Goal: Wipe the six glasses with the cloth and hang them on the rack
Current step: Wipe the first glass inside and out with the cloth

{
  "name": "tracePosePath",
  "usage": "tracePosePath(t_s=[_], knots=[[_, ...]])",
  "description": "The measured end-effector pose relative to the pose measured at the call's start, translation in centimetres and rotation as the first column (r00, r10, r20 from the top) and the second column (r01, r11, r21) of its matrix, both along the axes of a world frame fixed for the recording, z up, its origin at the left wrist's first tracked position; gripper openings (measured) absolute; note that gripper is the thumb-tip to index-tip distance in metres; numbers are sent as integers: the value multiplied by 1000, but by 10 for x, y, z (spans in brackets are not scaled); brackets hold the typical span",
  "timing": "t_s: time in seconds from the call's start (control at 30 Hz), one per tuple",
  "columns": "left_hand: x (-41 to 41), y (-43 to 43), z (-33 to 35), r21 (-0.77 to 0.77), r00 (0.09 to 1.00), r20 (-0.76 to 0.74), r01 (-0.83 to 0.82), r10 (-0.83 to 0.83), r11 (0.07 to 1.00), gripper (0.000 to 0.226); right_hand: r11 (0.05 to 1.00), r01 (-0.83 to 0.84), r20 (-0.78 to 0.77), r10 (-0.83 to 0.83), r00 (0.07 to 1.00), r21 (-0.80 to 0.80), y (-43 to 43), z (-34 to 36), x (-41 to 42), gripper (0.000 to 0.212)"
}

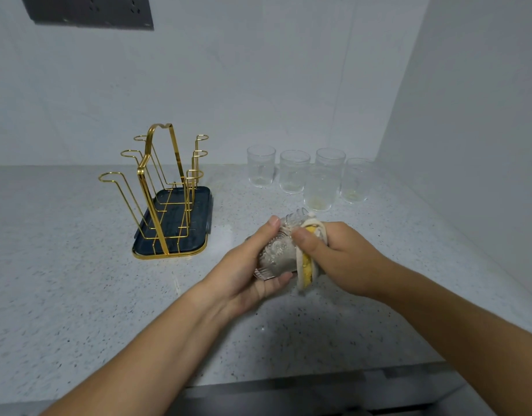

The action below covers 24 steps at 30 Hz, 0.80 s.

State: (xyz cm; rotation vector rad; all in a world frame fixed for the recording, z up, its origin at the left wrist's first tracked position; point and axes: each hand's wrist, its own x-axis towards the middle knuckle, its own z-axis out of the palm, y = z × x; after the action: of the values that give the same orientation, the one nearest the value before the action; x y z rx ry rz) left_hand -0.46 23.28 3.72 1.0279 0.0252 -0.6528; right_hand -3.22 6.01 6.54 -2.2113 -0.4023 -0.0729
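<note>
Glass [278, 250] – gripped sideways by the left hand [246, 265]; the right hand [334, 250] pinches the cloth [307, 262] – best turned slowly, above the counter [78, 295].

Dim, cool, even light, soft shadow on the counter [288, 331] toward its near edge, wide-angle curvature, slight overall softness.

Rack [164, 202] left — five glasses [293, 171] right, behind the held glass [278, 247].
</note>
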Motion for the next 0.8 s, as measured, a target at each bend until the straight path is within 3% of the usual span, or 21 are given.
tracePosePath(t_s=[0.2, 0.3, 0.4, 0.47, 0.57, 0.63, 0.7, 0.8], knots=[[5, 7, 2, -20, 993, -116, -12, 10, 1000, 47, 997, 69, 52, -70, 996, 27, -14, 6, 2, 57], [6, 10, 3, -8, 991, -127, -37, 36, 999, 52, 979, 176, 39, -181, 983, 107, -21, 5, 3, 59], [8, 17, 0, 20, 989, -99, -112, 113, 994, 46, 910, 331, -19, -338, 941, 250, -35, 1, 7, 49], [8, 19, -2, 28, 988, -72, -132, 134, 991, 45, 832, 399, -143, -374, 916, 386, -45, -3, 11, 46], [6, 17, -4, 11, 986, -76, -146, 146, 989, 49, 638, 427, -344, -258, 903, 641, -45, -6, 11, 42], [5, 14, -4, -8, 985, -88, -152, 151, 988, 50, 541, 414, -391, -163, 906, 733, -38, -5, 6, 40], [4, 11, -4, -7, 983, -77, -170, 169, 985, 45, 522, 382, -387, -104, 916, 763, -31, -6, 1, 40], [2, 7, -3, 22, 978, 0, -207, 207, 978, 41, 604, 325, -355, -74, 932, 727, -24, -12, -7, 49]])
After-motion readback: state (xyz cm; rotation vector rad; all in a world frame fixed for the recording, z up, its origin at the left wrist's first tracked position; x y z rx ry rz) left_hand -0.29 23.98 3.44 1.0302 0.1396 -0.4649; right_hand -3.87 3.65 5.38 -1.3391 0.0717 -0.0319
